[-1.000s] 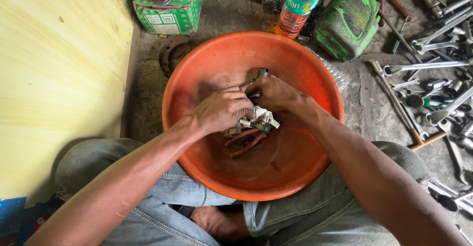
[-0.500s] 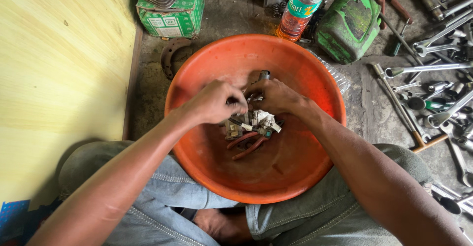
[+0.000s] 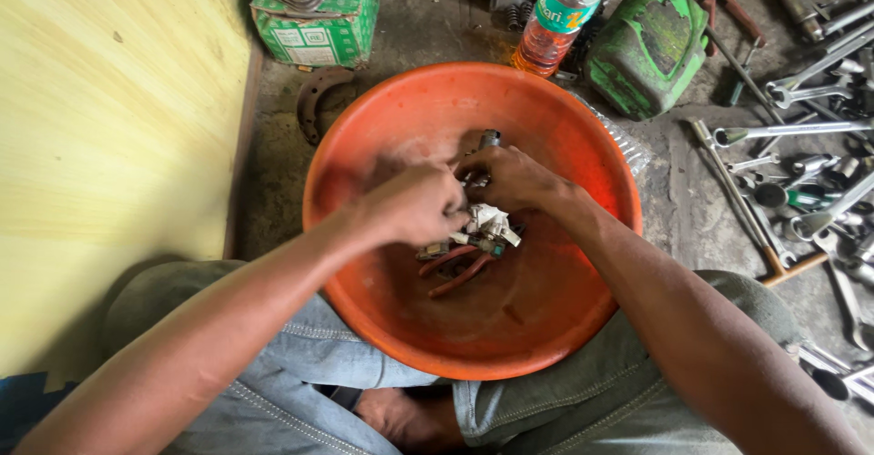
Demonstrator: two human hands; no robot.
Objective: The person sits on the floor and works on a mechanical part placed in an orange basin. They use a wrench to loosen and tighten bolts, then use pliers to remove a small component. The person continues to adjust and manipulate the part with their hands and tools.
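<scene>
Both hands stay down in the orange basin (image 3: 382,327), over small metal parts (image 3: 482,227) at its middle. Since a second ago, left hand (image 3: 414,204) has slid left, curled shut on something unclear; right hand (image 3: 510,177) pinches a metal piece (image 3: 489,138).

Both hands, left (image 3: 414,204) and right (image 3: 510,177), meet over small metal parts (image 3: 482,227) and red-handled pliers (image 3: 455,268) in an orange basin (image 3: 382,127).

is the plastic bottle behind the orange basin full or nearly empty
Partly filled: orange liquid fills only the lower part of the bottle; its top is out of frame.
</scene>
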